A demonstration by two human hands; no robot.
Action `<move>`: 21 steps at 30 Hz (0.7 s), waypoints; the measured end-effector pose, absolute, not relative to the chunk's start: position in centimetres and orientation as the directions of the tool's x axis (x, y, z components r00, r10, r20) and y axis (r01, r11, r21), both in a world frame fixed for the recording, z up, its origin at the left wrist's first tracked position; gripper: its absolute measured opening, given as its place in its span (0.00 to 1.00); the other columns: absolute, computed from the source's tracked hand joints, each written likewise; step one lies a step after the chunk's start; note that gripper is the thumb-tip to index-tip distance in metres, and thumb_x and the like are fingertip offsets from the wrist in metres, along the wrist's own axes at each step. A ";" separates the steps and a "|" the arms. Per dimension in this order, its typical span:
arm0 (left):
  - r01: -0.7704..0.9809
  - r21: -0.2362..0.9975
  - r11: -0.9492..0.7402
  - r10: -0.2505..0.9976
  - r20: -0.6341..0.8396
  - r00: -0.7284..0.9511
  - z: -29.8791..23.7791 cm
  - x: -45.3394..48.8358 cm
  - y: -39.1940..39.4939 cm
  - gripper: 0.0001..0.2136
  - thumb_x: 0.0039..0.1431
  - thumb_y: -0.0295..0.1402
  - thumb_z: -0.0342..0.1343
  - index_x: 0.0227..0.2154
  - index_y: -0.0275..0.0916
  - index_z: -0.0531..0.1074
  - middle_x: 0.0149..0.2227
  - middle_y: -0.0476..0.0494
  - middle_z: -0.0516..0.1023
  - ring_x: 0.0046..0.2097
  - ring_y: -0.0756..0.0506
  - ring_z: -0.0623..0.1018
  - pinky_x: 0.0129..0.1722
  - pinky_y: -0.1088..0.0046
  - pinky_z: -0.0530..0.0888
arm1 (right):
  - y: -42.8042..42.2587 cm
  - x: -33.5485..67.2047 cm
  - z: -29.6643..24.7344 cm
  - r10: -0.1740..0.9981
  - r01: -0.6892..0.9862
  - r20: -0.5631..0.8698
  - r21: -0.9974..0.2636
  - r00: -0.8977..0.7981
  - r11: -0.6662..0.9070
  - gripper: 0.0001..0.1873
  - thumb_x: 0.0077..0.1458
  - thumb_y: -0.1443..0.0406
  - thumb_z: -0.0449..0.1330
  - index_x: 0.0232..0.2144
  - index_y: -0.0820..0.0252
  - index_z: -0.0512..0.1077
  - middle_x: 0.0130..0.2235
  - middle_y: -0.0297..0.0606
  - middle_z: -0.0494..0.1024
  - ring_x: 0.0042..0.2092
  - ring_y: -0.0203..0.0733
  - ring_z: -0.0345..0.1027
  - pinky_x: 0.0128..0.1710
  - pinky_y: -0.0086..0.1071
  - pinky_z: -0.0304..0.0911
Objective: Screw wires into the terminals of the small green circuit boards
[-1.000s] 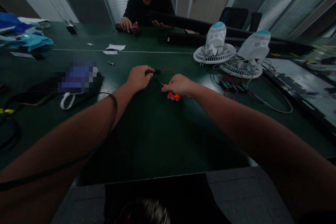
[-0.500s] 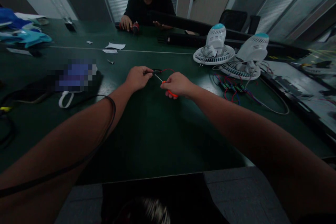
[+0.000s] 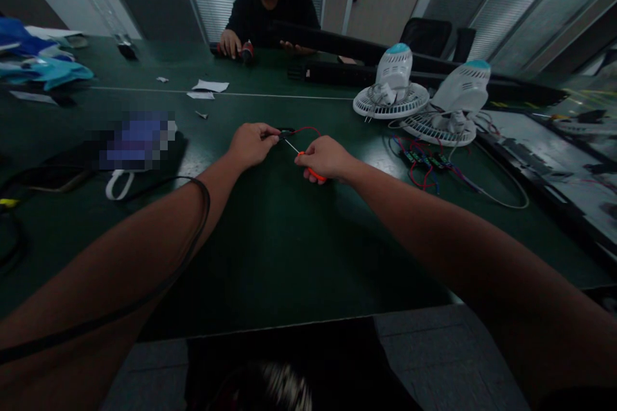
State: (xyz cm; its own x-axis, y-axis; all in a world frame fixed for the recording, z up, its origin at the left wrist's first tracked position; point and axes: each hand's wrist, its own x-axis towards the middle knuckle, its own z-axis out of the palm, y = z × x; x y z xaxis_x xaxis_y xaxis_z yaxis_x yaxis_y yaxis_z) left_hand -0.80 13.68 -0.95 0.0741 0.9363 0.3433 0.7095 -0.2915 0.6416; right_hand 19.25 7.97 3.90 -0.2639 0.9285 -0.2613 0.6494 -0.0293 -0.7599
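Over the green table, my left hand (image 3: 251, 144) pinches a small dark part (image 3: 286, 132) between thumb and fingers. Its exact kind is too small and dim to make out. A thin red wire (image 3: 308, 128) curves from near that part toward my other hand. My right hand (image 3: 330, 157) is closed around the orange handle of a screwdriver (image 3: 315, 174). The thin metal shaft points up and left, its tip at or close to the dark part. Whether the tip touches it, I cannot tell.
Two white fan heads (image 3: 391, 99) stand right of my hands, beside small wired circuit boards (image 3: 424, 159). A large flat panel (image 3: 540, 154) lies far right. A black cable (image 3: 205, 205) crosses my left forearm. Opposite, a person (image 3: 274, 9) rests a hand by a red tool (image 3: 247, 51).
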 end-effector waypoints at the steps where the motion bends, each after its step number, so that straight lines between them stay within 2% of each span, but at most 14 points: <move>1: 0.710 0.640 -0.294 0.936 0.344 0.077 -0.9 -0.8 13.7 0.10 0.57 0.31 0.62 0.40 0.43 0.85 0.34 0.41 0.85 0.34 0.42 0.77 0.42 0.63 0.73 | 8.0 19.2 3.9 0.928 0.654 -0.260 -0.756 -0.266 -0.024 0.11 0.60 0.67 0.65 0.26 0.65 0.74 0.27 0.47 0.80 0.20 0.34 0.70 0.14 0.27 0.65; 6: 0.696 0.654 -0.297 0.937 0.339 0.081 -0.9 -0.7 13.7 0.10 0.55 0.29 0.64 0.40 0.42 0.85 0.34 0.42 0.85 0.35 0.41 0.78 0.44 0.63 0.74 | 8.2 19.0 4.0 0.928 0.688 -0.264 -0.726 -0.264 -0.011 0.12 0.60 0.68 0.64 0.25 0.65 0.74 0.25 0.47 0.79 0.19 0.34 0.68 0.13 0.27 0.64; 11: 0.684 0.653 -0.325 0.926 0.366 0.090 -1.1 -0.5 13.9 0.08 0.53 0.28 0.64 0.35 0.43 0.85 0.32 0.42 0.85 0.35 0.41 0.79 0.45 0.62 0.75 | 8.4 18.4 4.7 0.924 0.730 -0.283 -0.683 -0.258 -0.006 0.14 0.62 0.69 0.61 0.23 0.65 0.74 0.22 0.46 0.78 0.18 0.36 0.68 0.14 0.28 0.65; 14: 0.678 0.658 -0.328 0.925 0.371 0.088 -1.2 -0.4 14.1 0.07 0.52 0.27 0.65 0.33 0.43 0.85 0.31 0.42 0.84 0.36 0.40 0.80 0.46 0.61 0.75 | 8.5 17.8 5.2 0.918 0.764 -0.305 -0.645 -0.253 -0.003 0.11 0.62 0.71 0.59 0.27 0.67 0.76 0.21 0.46 0.78 0.19 0.39 0.70 0.15 0.30 0.66; 17: 0.696 0.642 -0.322 0.927 0.362 0.094 -1.2 -0.5 14.3 0.06 0.53 0.29 0.64 0.33 0.43 0.84 0.33 0.41 0.85 0.38 0.38 0.81 0.47 0.59 0.75 | 8.6 17.3 5.9 0.922 0.797 -0.312 -0.604 -0.231 -0.004 0.07 0.61 0.72 0.59 0.34 0.71 0.77 0.21 0.47 0.77 0.21 0.44 0.73 0.15 0.31 0.66; 21: 0.721 0.610 -0.328 0.922 0.374 0.103 -1.2 -0.7 14.3 0.07 0.54 0.30 0.62 0.35 0.43 0.84 0.35 0.41 0.85 0.38 0.38 0.81 0.47 0.59 0.75 | 8.6 16.9 6.5 0.929 0.816 -0.295 -0.578 -0.223 0.012 0.08 0.60 0.73 0.59 0.41 0.72 0.75 0.21 0.45 0.77 0.23 0.47 0.75 0.17 0.32 0.68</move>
